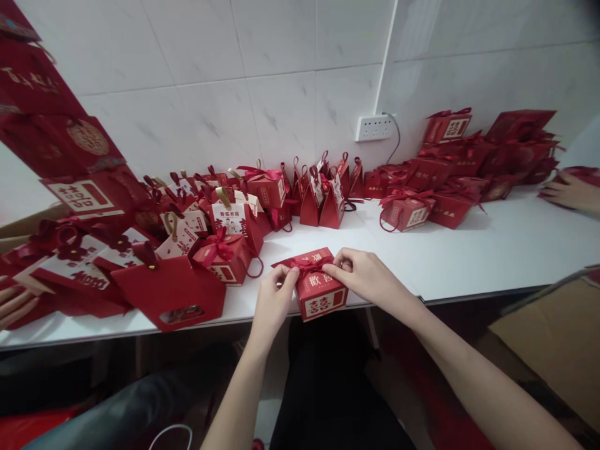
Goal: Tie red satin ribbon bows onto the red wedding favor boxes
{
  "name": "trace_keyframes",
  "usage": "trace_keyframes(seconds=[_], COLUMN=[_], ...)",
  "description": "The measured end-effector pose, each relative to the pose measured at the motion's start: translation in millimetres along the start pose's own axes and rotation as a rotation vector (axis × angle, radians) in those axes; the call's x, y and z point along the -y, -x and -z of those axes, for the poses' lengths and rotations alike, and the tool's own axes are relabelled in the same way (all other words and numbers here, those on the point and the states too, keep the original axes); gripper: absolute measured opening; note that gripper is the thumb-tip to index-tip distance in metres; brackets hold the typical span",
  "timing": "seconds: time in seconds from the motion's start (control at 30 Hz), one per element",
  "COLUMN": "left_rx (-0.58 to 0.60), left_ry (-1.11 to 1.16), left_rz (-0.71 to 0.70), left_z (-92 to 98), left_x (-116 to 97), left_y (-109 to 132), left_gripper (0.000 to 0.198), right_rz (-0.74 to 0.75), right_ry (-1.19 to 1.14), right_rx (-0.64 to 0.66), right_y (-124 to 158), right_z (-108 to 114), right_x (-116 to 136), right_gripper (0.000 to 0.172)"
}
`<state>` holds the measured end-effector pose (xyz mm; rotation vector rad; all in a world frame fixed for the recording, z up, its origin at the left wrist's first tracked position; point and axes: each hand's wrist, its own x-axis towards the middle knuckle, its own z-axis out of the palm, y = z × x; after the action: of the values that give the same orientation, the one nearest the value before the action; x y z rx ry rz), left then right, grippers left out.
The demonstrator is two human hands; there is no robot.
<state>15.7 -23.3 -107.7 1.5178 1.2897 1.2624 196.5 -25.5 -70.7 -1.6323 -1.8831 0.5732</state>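
Observation:
A red gift box [323,289] with white and gold lettering sits at the front edge of the table, before my body. Across its top runs a red ribbon [310,265], gathered in a bow or knot at the middle. My left hand [275,290] pinches the ribbon at the left side of the knot, thumb against the fingers. On the other side, my right hand [354,269] pinches the ribbon too, its fingers curled. Just left of my left hand stands another red box [225,259] with a tied bow.
Many red gift boxes [182,287] crowd the left of the white table [506,250]; more are piled at the right [450,169]. Another person's hand [572,190] reaches in at right, and another hand [16,303] at left. Cardboard [553,344] lies below right. A power strip [374,128] is on the wall.

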Motion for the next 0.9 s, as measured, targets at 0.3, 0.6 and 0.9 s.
trace_keyframes(seconds=[0.3, 0.6, 0.9], left_rx=[0.047, 0.144, 0.250], left_ry=[0.195, 0.252, 0.234], left_rz=[0.115, 0.138, 0.116], left_z=[-1.5, 3.4, 10.9], left_x=[10.6, 6.0, 15.5], left_y=[-2.7, -3.0, -6.5], left_gripper=[0.035, 0.038, 0.034], right_rz=[-0.117, -0.188, -0.172], right_ry=[-0.582, -0.948, -1.057], right_rx=[0.230, 0.425, 0.520], right_y=[-17.6, -22.5, -25.8], right_z=[-3.2, -4.1, -8.8], right_x=[-16.2, -30.0, -46.0], right_gripper=[0.039, 0.047, 0.047])
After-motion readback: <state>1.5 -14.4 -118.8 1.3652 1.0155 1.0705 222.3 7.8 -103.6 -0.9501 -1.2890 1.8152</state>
